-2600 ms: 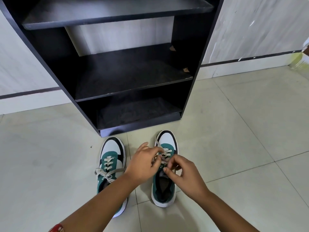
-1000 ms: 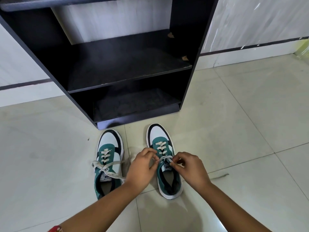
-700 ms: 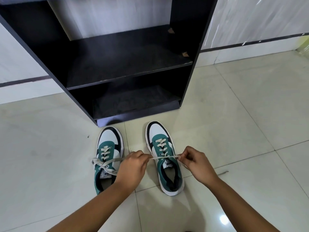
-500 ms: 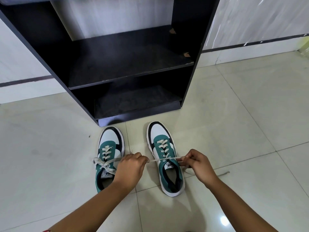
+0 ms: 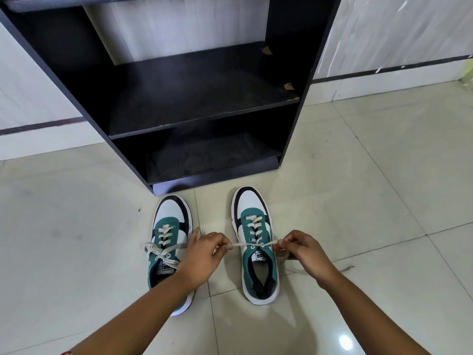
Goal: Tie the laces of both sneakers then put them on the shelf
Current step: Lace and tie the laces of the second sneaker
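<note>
Sitting on the floor, the left sneaker already has its bow. The left hand and the right hand pinch the lace of the right sneaker — pulled tight, no bow yet. The shelf is empty — both shoes must go there.

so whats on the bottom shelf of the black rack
The bottom shelf of the black rack shows only a dusty dark board with nothing on it; its left end is hidden behind the side panel. Both sneakers sit on the floor.

One head view: we look forward and down, close over the floor, shelf just ahead.
</note>
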`<state>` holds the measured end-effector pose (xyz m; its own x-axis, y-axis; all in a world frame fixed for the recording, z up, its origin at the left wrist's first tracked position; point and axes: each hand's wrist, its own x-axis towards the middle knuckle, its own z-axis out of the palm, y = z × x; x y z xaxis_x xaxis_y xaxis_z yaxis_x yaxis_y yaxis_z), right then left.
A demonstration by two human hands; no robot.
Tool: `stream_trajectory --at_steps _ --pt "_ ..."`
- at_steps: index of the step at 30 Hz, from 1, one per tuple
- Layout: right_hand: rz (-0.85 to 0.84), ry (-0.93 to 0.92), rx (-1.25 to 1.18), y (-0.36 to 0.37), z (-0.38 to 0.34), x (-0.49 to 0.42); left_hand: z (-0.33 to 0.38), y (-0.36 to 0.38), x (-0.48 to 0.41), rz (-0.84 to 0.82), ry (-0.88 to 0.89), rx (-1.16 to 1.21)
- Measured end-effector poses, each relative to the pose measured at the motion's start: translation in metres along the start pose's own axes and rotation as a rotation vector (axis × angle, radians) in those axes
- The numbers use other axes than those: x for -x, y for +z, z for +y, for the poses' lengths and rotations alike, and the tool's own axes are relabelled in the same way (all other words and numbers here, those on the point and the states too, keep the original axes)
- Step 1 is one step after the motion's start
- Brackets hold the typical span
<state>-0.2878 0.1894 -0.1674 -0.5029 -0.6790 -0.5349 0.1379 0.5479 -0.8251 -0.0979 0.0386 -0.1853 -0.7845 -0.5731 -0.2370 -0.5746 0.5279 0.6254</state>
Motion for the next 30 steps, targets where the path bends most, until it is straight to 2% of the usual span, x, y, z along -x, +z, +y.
stream_trajectory --at_steps 2,5,8,10,13,18,22,26,30 --pt "-0.034 -0.046 0.044 -0.002 -0.004 0.004 0.005 -0.003 -0.002 -0.017 -0.042 0.243" --pt "-0.068 -0.089 -0.071 0.004 -0.01 0.005 0.026 -0.005 -0.002 0.0 -0.098 0.639" --pt "-0.11 -0.085 -0.239 0.017 -0.013 0.001 0.053 -0.011 -0.006 -0.08 -0.176 0.971" --pt "-0.135 -0.098 -0.356 0.023 -0.013 -0.002 0.058 -0.009 -0.007 -0.105 -0.182 0.99" --pt "-0.143 -0.13 -0.313 0.029 -0.015 -0.003 0.058 -0.007 -0.013 -0.114 -0.12 0.848" --pt "-0.173 -0.162 -0.282 0.035 -0.015 -0.007 0.061 -0.007 -0.016 -0.172 0.002 0.81" --pt "-0.177 -0.131 -0.319 0.035 -0.009 -0.008 0.057 -0.003 -0.02 -0.238 -0.148 0.946" --pt "-0.273 -0.202 -0.223 0.032 -0.012 -0.008 0.052 -0.002 -0.027 -0.31 -0.267 1.049" --pt "-0.344 -0.299 -0.167 0.031 -0.015 -0.005 0.056 -0.002 -0.031 -0.227 -0.332 1.119"
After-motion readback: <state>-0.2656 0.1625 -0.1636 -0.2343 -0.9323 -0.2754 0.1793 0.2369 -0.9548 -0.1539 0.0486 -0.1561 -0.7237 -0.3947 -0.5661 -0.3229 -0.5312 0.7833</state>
